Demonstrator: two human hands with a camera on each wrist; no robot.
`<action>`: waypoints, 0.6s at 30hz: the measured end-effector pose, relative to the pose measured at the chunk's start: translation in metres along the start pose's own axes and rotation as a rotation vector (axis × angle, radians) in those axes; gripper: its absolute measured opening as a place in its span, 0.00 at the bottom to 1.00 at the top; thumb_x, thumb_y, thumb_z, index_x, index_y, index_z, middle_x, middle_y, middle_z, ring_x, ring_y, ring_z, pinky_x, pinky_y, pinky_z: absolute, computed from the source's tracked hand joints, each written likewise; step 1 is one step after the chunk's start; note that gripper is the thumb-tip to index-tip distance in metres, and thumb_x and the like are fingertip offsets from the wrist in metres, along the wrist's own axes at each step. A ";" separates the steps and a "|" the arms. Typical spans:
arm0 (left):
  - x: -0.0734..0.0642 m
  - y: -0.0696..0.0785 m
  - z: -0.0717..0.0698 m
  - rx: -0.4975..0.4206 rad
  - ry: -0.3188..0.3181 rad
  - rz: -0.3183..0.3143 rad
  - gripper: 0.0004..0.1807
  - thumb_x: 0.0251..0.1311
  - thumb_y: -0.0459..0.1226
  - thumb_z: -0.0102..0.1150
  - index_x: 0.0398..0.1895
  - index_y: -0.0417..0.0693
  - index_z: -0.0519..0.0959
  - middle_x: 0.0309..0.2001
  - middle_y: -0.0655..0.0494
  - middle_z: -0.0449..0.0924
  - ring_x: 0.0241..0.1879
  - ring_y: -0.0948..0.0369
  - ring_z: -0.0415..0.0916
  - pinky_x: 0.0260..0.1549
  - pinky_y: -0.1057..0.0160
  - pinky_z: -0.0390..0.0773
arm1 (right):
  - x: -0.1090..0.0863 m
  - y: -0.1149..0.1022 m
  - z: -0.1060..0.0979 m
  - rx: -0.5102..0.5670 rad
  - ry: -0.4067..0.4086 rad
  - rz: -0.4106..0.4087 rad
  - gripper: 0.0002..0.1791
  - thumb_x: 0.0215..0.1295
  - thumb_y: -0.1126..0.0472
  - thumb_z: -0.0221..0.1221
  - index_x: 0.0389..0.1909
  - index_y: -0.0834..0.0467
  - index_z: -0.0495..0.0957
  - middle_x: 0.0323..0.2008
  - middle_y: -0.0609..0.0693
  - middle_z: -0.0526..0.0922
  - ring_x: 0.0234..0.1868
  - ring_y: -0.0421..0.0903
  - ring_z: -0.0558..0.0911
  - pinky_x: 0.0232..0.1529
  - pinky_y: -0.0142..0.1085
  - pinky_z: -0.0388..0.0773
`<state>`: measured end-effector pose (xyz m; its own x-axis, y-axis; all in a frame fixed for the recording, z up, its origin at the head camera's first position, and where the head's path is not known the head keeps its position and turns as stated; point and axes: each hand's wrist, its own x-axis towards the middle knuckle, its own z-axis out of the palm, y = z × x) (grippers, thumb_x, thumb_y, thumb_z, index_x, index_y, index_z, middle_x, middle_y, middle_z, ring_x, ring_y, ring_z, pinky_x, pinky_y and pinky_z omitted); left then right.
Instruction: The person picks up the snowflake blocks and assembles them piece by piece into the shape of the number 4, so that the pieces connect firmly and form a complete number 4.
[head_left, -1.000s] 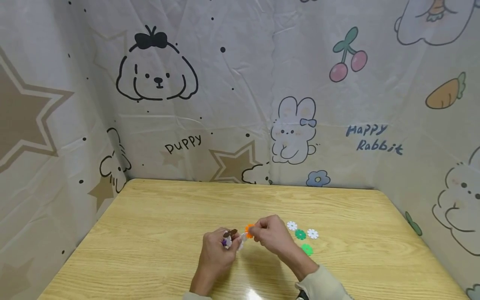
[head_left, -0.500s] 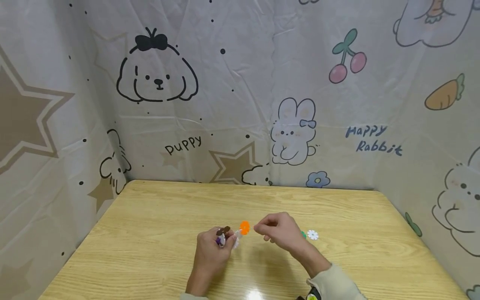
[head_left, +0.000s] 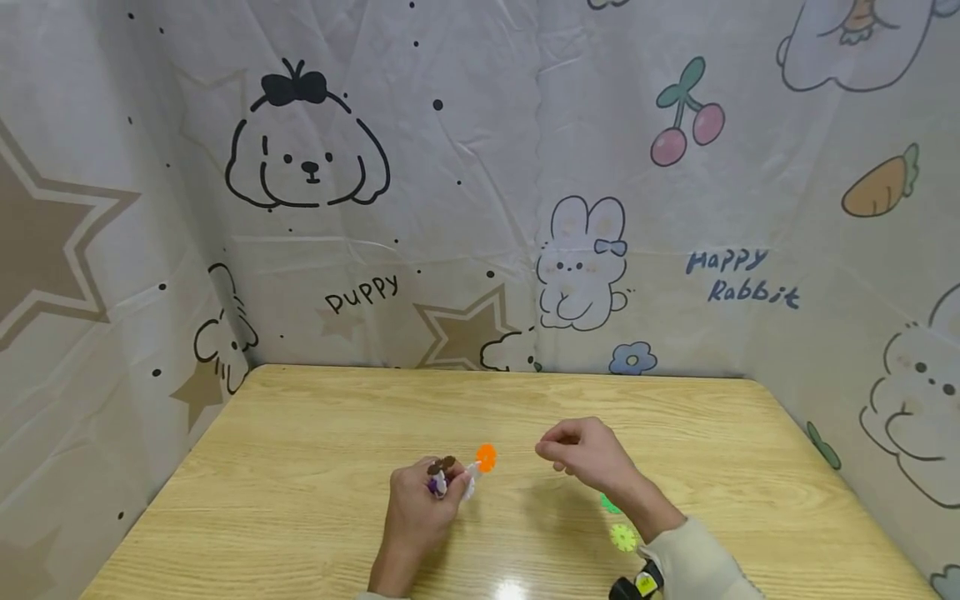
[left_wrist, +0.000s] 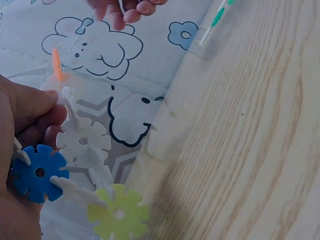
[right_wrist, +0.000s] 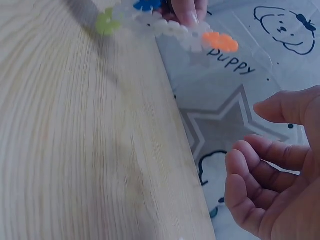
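My left hand (head_left: 423,508) grips a joined cluster of notched plastic snowflake discs above the table. An orange disc (head_left: 486,457) sticks out at the cluster's right end, and a brown disc (head_left: 442,465) shows on top. In the left wrist view the thumb and fingers pinch white discs (left_wrist: 75,135) near the orange one. A blue disc (left_wrist: 27,175) and a pale yellow disc (left_wrist: 120,200) hang lower in the chain. To the right, apart from the cluster, my right hand (head_left: 592,454) hovers with loosely bent fingers, a gap between thumb and fingertips, holding nothing.
Loose on the wooden table (head_left: 337,417) lie a green disc (head_left: 611,503) and a yellow-green disc (head_left: 623,537), beside and partly under the right forearm. A printed cloth (head_left: 465,208) hangs behind the table and along its sides.
My right hand has let go of the orange disc, which stays on the cluster, and has moved right. My left hand has shifted slightly left with the cluster.
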<state>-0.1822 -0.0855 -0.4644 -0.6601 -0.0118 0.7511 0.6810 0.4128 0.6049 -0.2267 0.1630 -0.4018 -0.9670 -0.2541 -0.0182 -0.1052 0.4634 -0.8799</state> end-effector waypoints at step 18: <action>0.000 0.005 -0.001 -0.021 0.002 -0.049 0.10 0.45 0.22 0.73 0.24 0.42 0.83 0.24 0.59 0.82 0.22 0.67 0.77 0.21 0.71 0.77 | 0.007 0.030 -0.019 -0.211 0.085 0.002 0.11 0.63 0.61 0.66 0.42 0.64 0.84 0.33 0.49 0.85 0.33 0.47 0.83 0.33 0.39 0.80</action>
<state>-0.1786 -0.0844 -0.4617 -0.6922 -0.0339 0.7209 0.6543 0.3923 0.6466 -0.2407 0.1914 -0.4199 -0.9824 -0.1847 0.0285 -0.1411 0.6333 -0.7609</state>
